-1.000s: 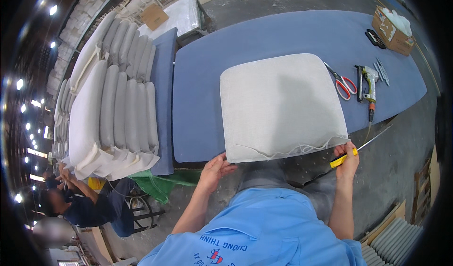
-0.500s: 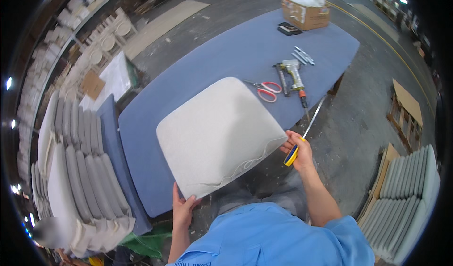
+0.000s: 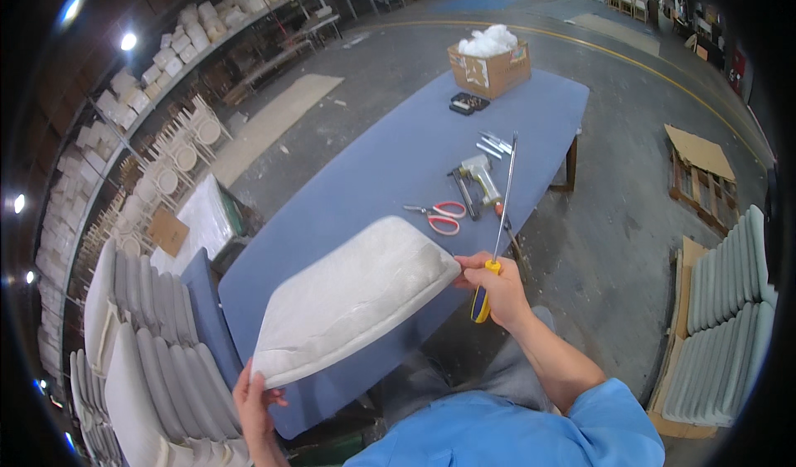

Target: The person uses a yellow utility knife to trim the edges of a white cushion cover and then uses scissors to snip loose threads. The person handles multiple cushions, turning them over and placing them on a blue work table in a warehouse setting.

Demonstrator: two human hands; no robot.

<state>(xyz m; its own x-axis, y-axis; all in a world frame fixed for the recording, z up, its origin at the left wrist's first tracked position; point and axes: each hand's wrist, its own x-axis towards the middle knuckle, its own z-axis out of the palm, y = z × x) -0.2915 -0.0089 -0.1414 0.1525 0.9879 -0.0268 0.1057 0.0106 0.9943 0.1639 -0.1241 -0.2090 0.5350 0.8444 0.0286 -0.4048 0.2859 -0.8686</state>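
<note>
A pale grey seat cushion (image 3: 356, 297) is tilted up over the near end of a blue-topped table (image 3: 332, 189). My left hand (image 3: 254, 402) grips its near left corner, thumb on top. At the right corner, the fingers of my right hand (image 3: 500, 291) pinch the edge. That same hand also holds a screwdriver (image 3: 482, 303) with a yellow and blue handle, its long metal shaft pointing up and away. Just beyond the cushion lie red-handled scissors (image 3: 430, 211) and a staple gun (image 3: 481, 177) with an air hose fitting.
Metallic strips (image 3: 495, 145) and a small black case (image 3: 469, 103) lie farther up the table, near a cardboard box (image 3: 502, 73) of white stuffing. Stacked cushions stand left (image 3: 153, 367) and right (image 3: 717, 351). A wooden pallet (image 3: 701, 187) rests on the floor at right.
The cushion has swung left and toward me, tilting so its near edge shows. Both hands moved left with it. The screwdriver now points more upright. The view has also shifted.
</note>
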